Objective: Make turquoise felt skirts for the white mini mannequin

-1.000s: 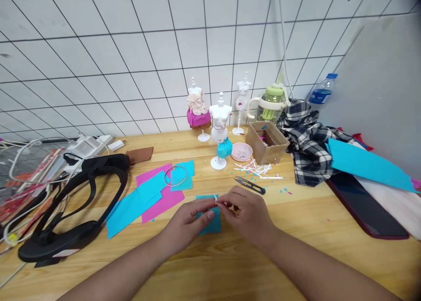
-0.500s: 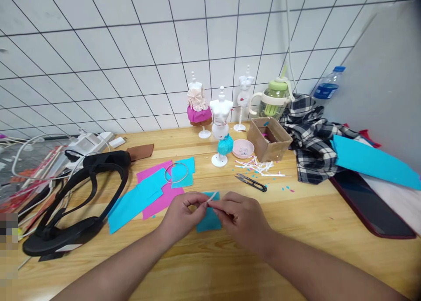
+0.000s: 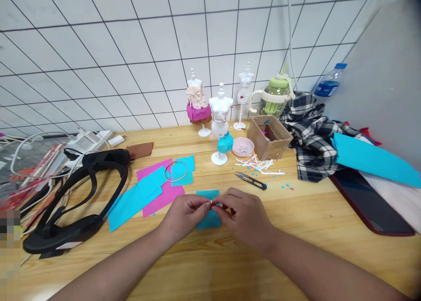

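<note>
Fingertip to fingertip, my left hand [image 3: 184, 214] and my right hand [image 3: 246, 214] are closed on a small thin white strip [image 3: 211, 202], most of it hidden by the fingers. Behind and below them lies a small teal fabric piece [image 3: 209, 221], partly covered by the hands. Beyond my right hand are black thread snips [image 3: 252, 181] and a pile of white paper strips [image 3: 258, 165]. To the left, blue fabric pieces [image 3: 133, 204] overlap a magenta sheet [image 3: 166, 201], with a thin hoop [image 3: 165, 171] resting on top.
Small white mannequins [image 3: 221, 110] stand at the back, one dressed. A pink dish [image 3: 243, 147], a cardboard box [image 3: 269, 143] and a green-lidded jug [image 3: 274, 97] are behind right. Plaid cloth [image 3: 311, 154] and a phone [image 3: 371, 204] lie right; a black headset [image 3: 92, 222] lies left.
The white strip stuck up beyond the fingers before; now only a tiny bit shows between the fingertips. My right fingers have shifted slightly closer to the left ones.
</note>
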Tool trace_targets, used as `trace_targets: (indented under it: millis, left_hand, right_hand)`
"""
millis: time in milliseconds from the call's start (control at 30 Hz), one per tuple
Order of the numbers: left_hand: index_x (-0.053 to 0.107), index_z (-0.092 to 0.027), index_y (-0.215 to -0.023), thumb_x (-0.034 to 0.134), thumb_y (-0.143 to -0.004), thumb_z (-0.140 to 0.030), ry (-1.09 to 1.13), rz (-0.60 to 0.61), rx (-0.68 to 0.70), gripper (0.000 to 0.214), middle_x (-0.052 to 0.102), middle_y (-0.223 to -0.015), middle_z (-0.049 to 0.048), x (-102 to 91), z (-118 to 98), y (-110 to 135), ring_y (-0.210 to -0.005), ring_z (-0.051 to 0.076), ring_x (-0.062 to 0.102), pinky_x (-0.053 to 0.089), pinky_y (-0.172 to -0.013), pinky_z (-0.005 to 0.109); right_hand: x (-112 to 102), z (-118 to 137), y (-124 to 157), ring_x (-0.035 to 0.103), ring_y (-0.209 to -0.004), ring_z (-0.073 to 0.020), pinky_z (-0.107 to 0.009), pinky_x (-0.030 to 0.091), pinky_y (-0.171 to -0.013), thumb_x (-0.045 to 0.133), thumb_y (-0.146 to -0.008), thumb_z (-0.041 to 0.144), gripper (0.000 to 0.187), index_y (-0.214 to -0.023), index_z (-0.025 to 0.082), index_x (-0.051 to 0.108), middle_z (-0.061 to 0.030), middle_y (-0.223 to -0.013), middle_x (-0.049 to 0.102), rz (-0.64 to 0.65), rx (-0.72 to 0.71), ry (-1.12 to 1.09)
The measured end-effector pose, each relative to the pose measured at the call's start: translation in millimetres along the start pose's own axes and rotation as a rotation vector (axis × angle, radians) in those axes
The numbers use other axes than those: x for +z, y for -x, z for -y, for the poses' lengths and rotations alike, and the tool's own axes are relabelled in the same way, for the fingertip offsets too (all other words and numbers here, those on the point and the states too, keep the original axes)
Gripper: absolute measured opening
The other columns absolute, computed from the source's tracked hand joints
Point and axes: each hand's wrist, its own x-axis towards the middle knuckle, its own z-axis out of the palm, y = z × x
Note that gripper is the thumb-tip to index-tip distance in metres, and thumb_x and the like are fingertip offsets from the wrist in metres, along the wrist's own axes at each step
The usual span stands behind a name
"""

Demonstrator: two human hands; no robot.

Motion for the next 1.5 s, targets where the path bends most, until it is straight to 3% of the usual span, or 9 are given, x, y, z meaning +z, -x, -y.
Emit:
trace_targets:
  millis: [300,500,767,1000,1233,1500]
  left_hand:
    - [0.076,-0.018,-0.074,0.056,-0.081,-0.027,-0.085,-0.034,0.059,0.023,0.07,-0.065,0.0015,2.0,-1.2,4.0,-0.06,0.013,0.061,0.042,-0.055,0.02]
    - [0.076,-0.019,-0.087,0.055,-0.086,-0.032,0.013,0.049,0.099,0.025,0.075,-0.081,0.0031,-3.1,-4.1,4.0,-0.074,0.016,0.066,0.048,-0.066,0.023]
    - [0.076,-0.017,-0.08,0.055,-0.08,-0.026,0.112,-0.055,0.066,0.022,0.076,-0.08,0.0039,-3.6,-0.1,0.5,-0.077,0.018,0.069,0.053,-0.07,0.025]
    - [0.076,-0.017,-0.081,0.052,-0.08,-0.026,0.145,-0.02,0.056,0.025,0.077,-0.082,0.0035,-4.4,1.9,0.0,-0.077,0.018,0.07,0.053,-0.071,0.024]
    - [0.075,-0.017,-0.081,0.053,-0.085,-0.034,0.048,0.018,0.042,0.028,0.075,-0.076,0.0023,-0.7,-1.5,1.7,-0.068,0.016,0.065,0.048,-0.062,0.022]
    - [0.072,-0.015,-0.065,0.049,-0.087,-0.031,-0.089,0.022,0.109,0.036,0.062,-0.056,0.0002,-0.3,-1.9,4.3,-0.054,0.012,0.053,0.037,-0.051,0.02]
  right_hand:
    - [2.8,-0.5,-3.9,0.055,-0.059,-0.0089,-0.021,0.041,-0.055,0.064,-0.079,0.02,0.008,-0.082,0.024,0.07,0.0032,-0.072,0.063,0.026,0.139,-0.167]
    - [0.7,-2.7,-1.9,0.056,-0.061,-0.0097,-0.022,0.043,-0.058,0.061,-0.085,0.024,0.011,-0.089,0.023,0.07,0.0011,-0.079,0.066,0.039,0.069,-0.142]
    - [-0.7,-1.7,1.1,0.063,-0.077,-0.0124,-0.023,0.046,-0.07,0.053,-0.092,0.026,0.023,-0.108,0.027,0.068,-0.0013,-0.091,0.069,0.046,-0.075,-0.066]
    - [-0.2,-2.0,2.9,0.063,-0.079,-0.0129,-0.024,0.047,-0.073,0.049,-0.094,0.028,0.026,-0.112,0.024,0.067,-0.0028,-0.092,0.07,0.045,-0.112,-0.016]
    - [-1.9,-0.9,1.8,0.062,-0.073,-0.0124,-0.023,0.044,-0.068,0.055,-0.091,0.031,0.019,-0.098,0.023,0.071,-0.0018,-0.083,0.069,0.01,-0.076,0.053]
    - [0.8,-1.1,1.9,0.063,-0.073,-0.0114,-0.022,0.046,-0.069,0.058,-0.089,0.031,0.017,-0.096,0.024,0.072,0.0005,-0.083,0.071,0.027,-0.049,0.011]
